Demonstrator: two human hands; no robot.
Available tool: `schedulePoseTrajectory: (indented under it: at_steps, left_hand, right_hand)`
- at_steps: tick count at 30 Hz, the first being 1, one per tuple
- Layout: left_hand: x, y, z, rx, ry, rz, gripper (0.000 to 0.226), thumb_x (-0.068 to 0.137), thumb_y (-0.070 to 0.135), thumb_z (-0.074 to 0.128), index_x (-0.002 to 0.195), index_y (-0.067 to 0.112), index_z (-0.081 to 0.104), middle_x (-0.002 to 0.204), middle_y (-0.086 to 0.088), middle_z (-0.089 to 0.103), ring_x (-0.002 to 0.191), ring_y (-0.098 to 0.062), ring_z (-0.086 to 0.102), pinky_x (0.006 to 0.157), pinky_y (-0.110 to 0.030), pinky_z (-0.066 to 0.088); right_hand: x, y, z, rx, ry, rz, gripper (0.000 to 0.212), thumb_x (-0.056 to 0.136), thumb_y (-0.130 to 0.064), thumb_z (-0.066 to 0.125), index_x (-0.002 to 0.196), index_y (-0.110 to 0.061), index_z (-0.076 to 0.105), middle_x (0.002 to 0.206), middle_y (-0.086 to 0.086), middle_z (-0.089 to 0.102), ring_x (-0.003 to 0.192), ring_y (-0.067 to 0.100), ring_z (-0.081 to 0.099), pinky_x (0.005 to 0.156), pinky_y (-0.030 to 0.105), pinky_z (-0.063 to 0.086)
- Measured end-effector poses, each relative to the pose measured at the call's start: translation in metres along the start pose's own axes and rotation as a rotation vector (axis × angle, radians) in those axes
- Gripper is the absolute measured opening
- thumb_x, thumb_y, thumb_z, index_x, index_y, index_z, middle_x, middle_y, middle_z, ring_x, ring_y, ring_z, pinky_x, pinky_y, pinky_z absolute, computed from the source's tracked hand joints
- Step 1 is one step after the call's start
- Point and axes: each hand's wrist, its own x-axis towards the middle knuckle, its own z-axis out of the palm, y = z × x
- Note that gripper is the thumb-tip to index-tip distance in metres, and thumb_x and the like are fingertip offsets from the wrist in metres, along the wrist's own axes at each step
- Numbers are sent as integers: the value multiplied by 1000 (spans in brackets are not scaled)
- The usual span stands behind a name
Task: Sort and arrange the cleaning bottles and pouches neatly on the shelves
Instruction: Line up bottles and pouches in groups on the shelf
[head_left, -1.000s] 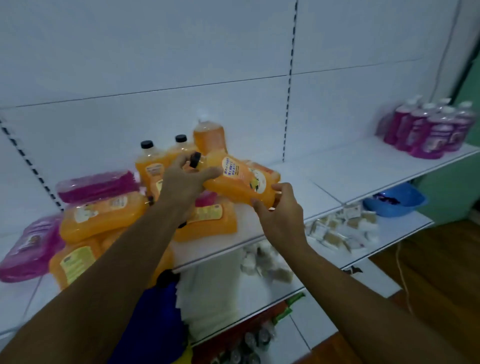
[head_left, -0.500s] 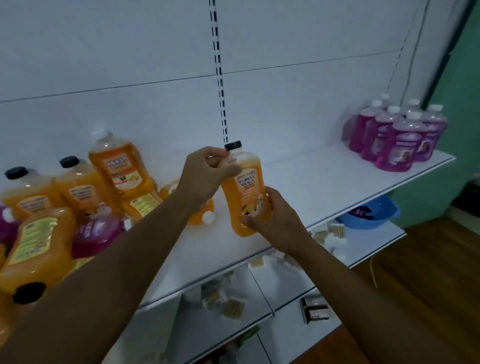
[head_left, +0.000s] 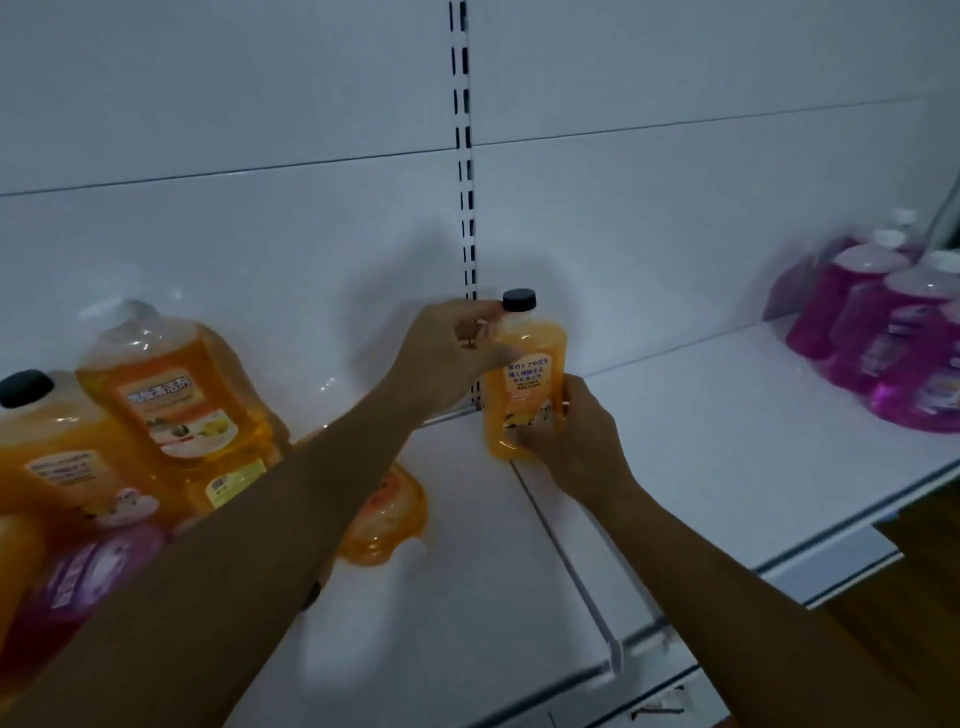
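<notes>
An orange bottle (head_left: 524, 364) with a black cap stands upright at the back of the white shelf (head_left: 727, 467), close to the slotted upright. My left hand (head_left: 447, 348) grips its neck and shoulder. My right hand (head_left: 576, 431) holds its lower body from the right. To the left lies a jumble of orange bottles (head_left: 176, 395) and an orange pouch (head_left: 384, 514) lying flat. A purple pouch (head_left: 88, 577) lies at the lower left. Several purple bottles (head_left: 883, 332) stand grouped at the far right of the shelf.
The white back wall carries a slotted upright (head_left: 464, 156). A seam (head_left: 566, 566) between two shelf boards runs toward me beneath the held bottle. A lower shelf edge (head_left: 831, 571) and wooden floor (head_left: 914, 597) show at the right.
Both hands carried the orange bottle from the pile at left to the right, turned it upright and brought it down to the shelf by the upright. The view swung right.
</notes>
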Motion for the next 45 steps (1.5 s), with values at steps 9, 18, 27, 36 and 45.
schedulePoseTrajectory:
  at_steps: [9, 18, 27, 36, 45]
  left_hand:
    - [24, -15, 11, 138, 52, -39, 47, 76, 18, 81, 120, 20, 67, 110, 0, 66, 93, -13, 66, 86, -28, 55]
    - [-21, -5, -9, 453, 170, -102, 56, 88, 31, 69, 139, 18, 51, 136, 1, 57, 112, -10, 57, 96, -30, 49]
    - [-127, -11, -58, 564, 337, -387, 45, 94, 23, 60, 138, 18, 50, 130, 1, 58, 108, -8, 54, 82, -17, 44]
    - [-179, -14, -84, 766, 70, -495, 68, 85, 14, 68, 145, 24, 38, 149, -2, 40, 137, -23, 36, 103, -29, 29]
    - [-179, -20, -76, 806, -101, -257, 78, 81, 30, 76, 146, 21, 35, 148, -5, 43, 135, -24, 38, 109, -37, 31]
  right_hand:
    - [49, 22, 3, -22, -65, -41, 58, 72, -23, 79, 120, -16, 48, 112, 3, 59, 99, 22, 59, 83, 45, 54]
    - [35, 26, -4, -25, 79, -179, 58, 79, -20, 73, 129, -12, 45, 129, 13, 49, 118, 28, 49, 95, 34, 43]
    - [-27, 13, 25, -120, -140, -700, 47, 83, -18, 72, 124, -14, 50, 115, 5, 57, 98, 11, 53, 80, 26, 47]
    - [-43, -10, 71, -122, -699, -610, 78, 82, -34, 72, 145, -30, 28, 146, 0, 32, 127, 16, 39, 97, 32, 46]
    - [-53, -12, 82, -323, -636, -728, 92, 75, -26, 80, 147, -24, 23, 153, 3, 26, 129, 25, 43, 100, 35, 44]
